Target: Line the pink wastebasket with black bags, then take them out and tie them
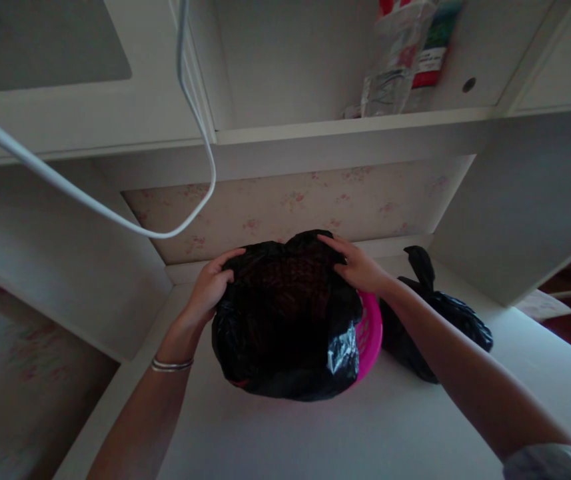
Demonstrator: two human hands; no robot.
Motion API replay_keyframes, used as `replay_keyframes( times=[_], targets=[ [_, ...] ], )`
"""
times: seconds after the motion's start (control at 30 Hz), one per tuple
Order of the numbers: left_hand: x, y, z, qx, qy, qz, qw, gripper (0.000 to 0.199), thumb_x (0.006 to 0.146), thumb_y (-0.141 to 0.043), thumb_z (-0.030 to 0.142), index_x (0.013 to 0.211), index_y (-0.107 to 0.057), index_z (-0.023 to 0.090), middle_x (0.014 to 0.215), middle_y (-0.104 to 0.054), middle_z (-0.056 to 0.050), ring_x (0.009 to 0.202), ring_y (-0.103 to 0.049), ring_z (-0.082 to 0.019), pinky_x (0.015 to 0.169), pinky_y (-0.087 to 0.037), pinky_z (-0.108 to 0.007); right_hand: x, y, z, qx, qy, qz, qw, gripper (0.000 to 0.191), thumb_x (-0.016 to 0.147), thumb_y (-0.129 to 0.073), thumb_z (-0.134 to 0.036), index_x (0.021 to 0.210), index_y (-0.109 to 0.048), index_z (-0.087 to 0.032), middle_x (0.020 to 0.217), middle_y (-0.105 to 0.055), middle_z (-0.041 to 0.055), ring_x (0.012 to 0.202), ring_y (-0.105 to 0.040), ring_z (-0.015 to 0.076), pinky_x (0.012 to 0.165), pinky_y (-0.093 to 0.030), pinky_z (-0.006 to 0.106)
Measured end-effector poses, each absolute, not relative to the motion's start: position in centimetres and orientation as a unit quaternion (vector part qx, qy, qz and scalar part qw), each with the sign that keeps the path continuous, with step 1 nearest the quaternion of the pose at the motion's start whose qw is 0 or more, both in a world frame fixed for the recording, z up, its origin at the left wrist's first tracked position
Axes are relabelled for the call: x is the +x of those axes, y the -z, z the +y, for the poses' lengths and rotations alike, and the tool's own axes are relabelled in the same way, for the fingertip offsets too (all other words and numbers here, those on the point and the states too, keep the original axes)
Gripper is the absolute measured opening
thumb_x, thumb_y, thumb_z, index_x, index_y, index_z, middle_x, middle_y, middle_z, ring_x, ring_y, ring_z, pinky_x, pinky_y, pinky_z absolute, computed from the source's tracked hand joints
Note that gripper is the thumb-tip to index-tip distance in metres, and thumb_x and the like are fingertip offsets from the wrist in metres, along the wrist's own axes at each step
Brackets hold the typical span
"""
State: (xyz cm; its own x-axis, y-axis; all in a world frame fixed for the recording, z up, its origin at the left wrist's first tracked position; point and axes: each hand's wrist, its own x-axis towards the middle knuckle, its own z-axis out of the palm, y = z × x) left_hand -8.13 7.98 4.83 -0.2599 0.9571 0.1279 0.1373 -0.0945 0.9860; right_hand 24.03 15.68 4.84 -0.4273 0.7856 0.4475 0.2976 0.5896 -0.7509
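A black bin bag (285, 383) lines a pink basket-like bin (371, 333) with holes in its side, and its edge is folded over most of the rim. The bag's mouth gapes wide, its inside dark. My left hand (216, 277) grips the bag's edge at the back left, thumb on the inner side. At the back right, my right hand (358, 265) holds the edge between thumb and fingers. Most of the bin is hidden under the plastic.
A tied black bag (445, 313) stands right of the bin on the white surface (285, 440). A white cable (115, 217) loops down at the upper left. Above is a shelf (315, 130) with a clear container (390, 73). White panels flank both sides.
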Motion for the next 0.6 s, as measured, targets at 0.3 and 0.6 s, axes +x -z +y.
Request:
replay_keyframes(
  times=[0.3, 0.6],
  targets=[
    [-9.1, -4.8, 8.5, 0.536, -0.524, 0.551, 0.367, 0.084, 0.056, -0.053, 0.010, 0.136, -0.071, 0.026, 0.122, -0.077, -0.003, 0.102, -0.071, -0.028, 0.091, -0.058, -0.042, 24.9, -3.2, 17.1, -0.281, -0.173, -0.878, 0.348, 0.092, 0.075, -0.049, -0.001, 0.163, -0.040, -0.026, 0.171, -0.036, 0.0071, 0.159, -0.032, 0.0284, 0.131, -0.021, 0.056],
    [-9.9, -3.7, 8.9, 0.503, -0.615, 0.547, 0.262, 0.052, 0.055, -0.062, 0.008, 0.097, -0.085, 0.028, 0.112, -0.081, -0.001, 0.121, -0.066, -0.031, 0.120, -0.038, -0.046, 24.1, -3.8, 15.5, -0.360, -0.176, -0.759, 0.512, 0.071, 0.082, -0.060, -0.017, 0.152, -0.057, -0.026, 0.164, -0.048, 0.0076, 0.155, -0.039, 0.0302, 0.131, -0.023, 0.055]
  ],
)
